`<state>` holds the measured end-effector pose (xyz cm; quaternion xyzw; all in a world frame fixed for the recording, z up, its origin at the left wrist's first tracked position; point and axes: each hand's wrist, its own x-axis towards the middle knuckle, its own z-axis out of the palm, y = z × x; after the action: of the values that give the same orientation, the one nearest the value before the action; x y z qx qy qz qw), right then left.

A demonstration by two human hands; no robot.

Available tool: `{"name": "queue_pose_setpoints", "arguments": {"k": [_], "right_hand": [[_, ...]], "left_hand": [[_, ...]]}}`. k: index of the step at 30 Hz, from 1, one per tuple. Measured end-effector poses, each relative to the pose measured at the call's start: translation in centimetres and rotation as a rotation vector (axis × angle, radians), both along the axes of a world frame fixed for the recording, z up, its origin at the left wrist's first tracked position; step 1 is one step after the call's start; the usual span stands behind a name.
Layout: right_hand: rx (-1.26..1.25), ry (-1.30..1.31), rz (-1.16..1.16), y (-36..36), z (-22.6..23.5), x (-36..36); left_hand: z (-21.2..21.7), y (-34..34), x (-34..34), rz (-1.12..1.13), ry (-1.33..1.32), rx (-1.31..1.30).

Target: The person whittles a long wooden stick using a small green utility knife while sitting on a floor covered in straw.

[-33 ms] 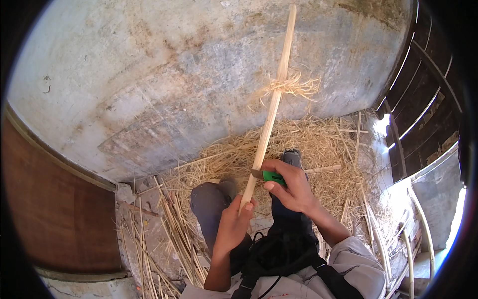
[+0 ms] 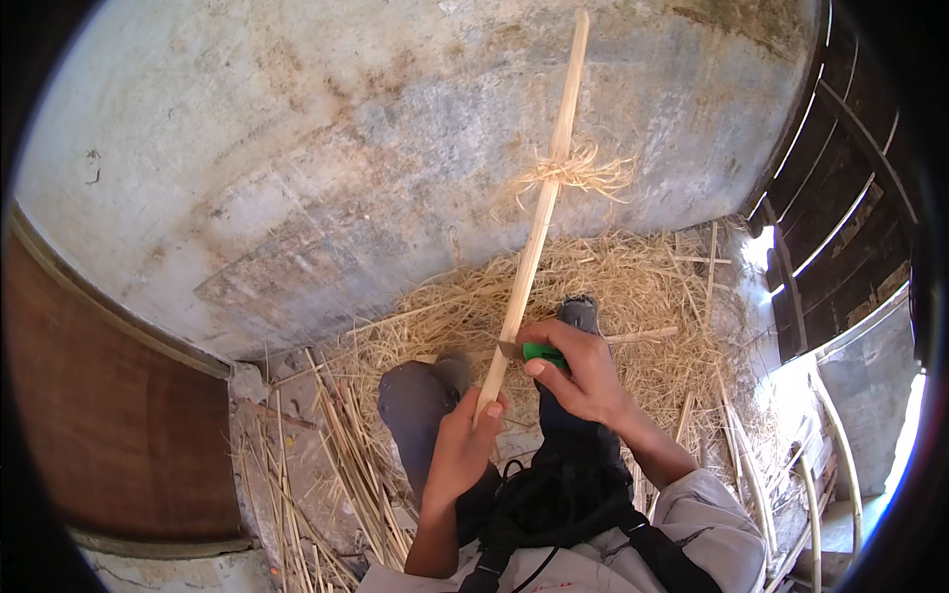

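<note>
My left hand [image 2: 463, 447] grips the lower end of a long pale wooden stick [image 2: 542, 212], which slants up and away toward the wall. My right hand [image 2: 585, 378] holds a green-handled knife [image 2: 541, 353] whose short blade lies against the stick just above my left hand. A tuft of curled, straw-coloured shavings [image 2: 581, 173] hangs from the stick's upper part. Below the hands are my knees in dark trousers and a grey shoe [image 2: 578, 311].
A heap of pale shavings [image 2: 643, 287] covers the floor at the foot of a stained grey wall [image 2: 326, 148]. Several thin cane strips [image 2: 346, 474] lie at left, near a brown panel [image 2: 109, 415]. A dark slatted door [image 2: 850, 208] and bent canes [image 2: 830, 465] stand at right.
</note>
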<state>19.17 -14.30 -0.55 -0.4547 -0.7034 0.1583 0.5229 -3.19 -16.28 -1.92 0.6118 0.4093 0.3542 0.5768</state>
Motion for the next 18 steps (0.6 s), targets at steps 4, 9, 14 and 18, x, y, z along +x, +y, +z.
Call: {"name": "queue_pose_setpoints", "arguments": {"k": [4, 9, 14, 18], "right_hand": [[0.030, -0.302, -0.053, -1.0, -0.8, 0.5], [0.096, -0.349, -0.120, -1.6, -0.3, 0.1], [0.118, -0.352, -0.168, -1.5, -0.4, 0.1], [0.106, -0.327, -0.218, -1.1, 0.0, 0.7]], "left_hand": [[0.4, -0.2, -0.3, 0.046, 0.091, -0.033], [1.0, -0.5, -0.1, 0.091, 0.029, -0.043], [0.9, -0.7, 0.2, 0.141, 0.011, -0.005], [0.9, -0.9, 0.0, 0.147, 0.046, -0.005]]}}
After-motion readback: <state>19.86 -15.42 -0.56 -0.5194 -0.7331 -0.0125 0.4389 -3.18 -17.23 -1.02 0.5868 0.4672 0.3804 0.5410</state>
